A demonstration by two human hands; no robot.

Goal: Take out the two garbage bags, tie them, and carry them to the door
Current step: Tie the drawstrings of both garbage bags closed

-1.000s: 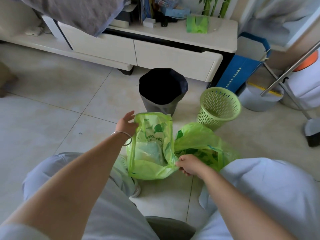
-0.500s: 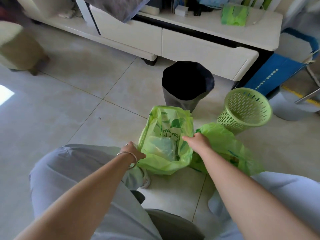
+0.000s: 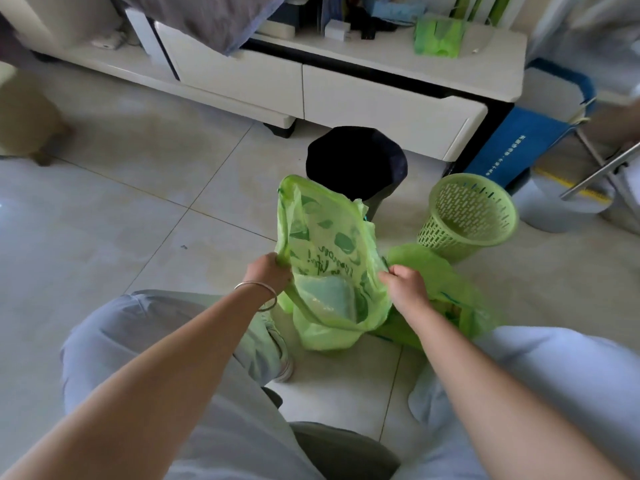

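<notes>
The left hand [image 3: 268, 271], with a thin silver bangle [image 3: 258, 294] on its wrist, grips the left edge of the mouth of a translucent light-green plastic garbage bag with darker green leaf print and lettering [image 3: 329, 271]. The right hand [image 3: 403, 285] pinches the opposite edge of the same rim, fingers curled round the film, so the two hands hold the bag's mouth stretched open between them. The bag stands on the pale tiled floor [image 3: 138, 202] between the person's knees, its rim rising toward the camera and some pale contents showing through the lower part.

Just to the right of it, partly behind the right forearm, a second crumpled light-green plastic garbage bag [image 3: 436, 271] lies on the floor. Beyond the held bag stands a dark round waste bin lined with a black bag [image 3: 356, 161]; the held bag's rim overlaps its near side in this view. To the right of that bin sits a lime-green perforated plastic basket [image 3: 471, 213], tilted slightly.

Behind them runs a low white cabinet with two drawers [image 3: 346, 95], with a green packet [image 3: 438, 39] on its top. A blue flat box [image 3: 512, 147] leans at the cabinet's right end.
</notes>
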